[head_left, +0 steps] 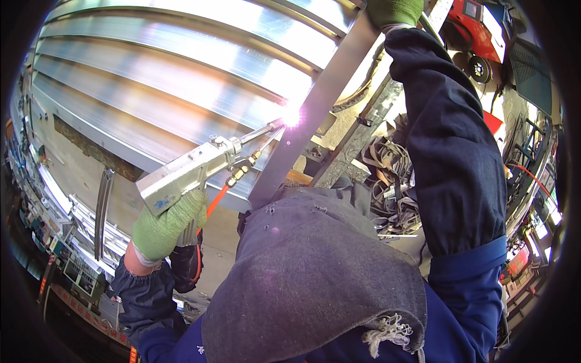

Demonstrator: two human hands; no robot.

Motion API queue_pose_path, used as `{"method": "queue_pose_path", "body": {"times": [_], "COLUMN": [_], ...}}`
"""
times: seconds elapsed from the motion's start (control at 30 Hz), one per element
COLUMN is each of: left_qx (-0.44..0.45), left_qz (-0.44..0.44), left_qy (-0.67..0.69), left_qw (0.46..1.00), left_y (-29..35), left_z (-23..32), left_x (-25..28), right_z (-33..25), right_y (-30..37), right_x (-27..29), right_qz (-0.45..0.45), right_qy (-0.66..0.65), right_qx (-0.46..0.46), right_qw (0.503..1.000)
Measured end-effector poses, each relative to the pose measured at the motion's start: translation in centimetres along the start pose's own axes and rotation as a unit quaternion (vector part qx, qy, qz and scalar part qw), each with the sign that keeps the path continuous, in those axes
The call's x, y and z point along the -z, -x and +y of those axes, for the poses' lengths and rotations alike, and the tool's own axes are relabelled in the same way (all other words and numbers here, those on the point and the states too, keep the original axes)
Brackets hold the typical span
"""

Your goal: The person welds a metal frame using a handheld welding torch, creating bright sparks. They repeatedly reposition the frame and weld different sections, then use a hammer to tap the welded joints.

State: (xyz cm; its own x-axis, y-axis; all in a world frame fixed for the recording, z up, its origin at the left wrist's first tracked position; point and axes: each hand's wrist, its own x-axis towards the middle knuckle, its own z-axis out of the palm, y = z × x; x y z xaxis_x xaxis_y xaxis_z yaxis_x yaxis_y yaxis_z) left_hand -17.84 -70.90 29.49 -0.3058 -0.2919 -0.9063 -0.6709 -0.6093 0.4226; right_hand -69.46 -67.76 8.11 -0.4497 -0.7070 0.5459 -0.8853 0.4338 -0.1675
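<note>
My left hand (166,227), in a green glove, is closed round the grip of a silver handheld welding gun (187,172). The gun's nozzle points up and right, and a bright pinkish-white spark (292,115) glares at its tip. There a grey flat metal bar (336,75) meets the slats of a shiny metal panel (145,78); glare hides the joint. An orange hose (216,201) with brass fittings runs along the gun. At the top edge, my gloved right hand (396,11) lies on the far end of the bar, its fingers hidden by the picture's edge.
Under the panel's right side runs a metal support beam (357,133). A heap of grey strips (393,181) lies on the floor beyond it. Red equipment (478,27) with a wheel stands at upper right. A dark apron (315,260) covers my lap.
</note>
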Motion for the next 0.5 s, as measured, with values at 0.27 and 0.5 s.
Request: {"method": "queue_pose_path", "body": {"times": [0.27,0.5], "left_qx": [-0.010,0.014], "left_qz": [0.000,0.002], "left_qy": [-0.026,-0.007], "left_qw": [1.000,1.000], "left_y": [0.3,0.7], "left_z": [0.0,-0.2], "left_x": [0.1,0.2], "right_z": [0.5,1.2], "right_y": [0.1,0.2], "right_x": [-0.3,-0.8], "right_qz": [0.001,-0.001], "right_qy": [0.009,0.021], "right_qx": [0.001,0.005], "right_qw": [1.000,1.000]}}
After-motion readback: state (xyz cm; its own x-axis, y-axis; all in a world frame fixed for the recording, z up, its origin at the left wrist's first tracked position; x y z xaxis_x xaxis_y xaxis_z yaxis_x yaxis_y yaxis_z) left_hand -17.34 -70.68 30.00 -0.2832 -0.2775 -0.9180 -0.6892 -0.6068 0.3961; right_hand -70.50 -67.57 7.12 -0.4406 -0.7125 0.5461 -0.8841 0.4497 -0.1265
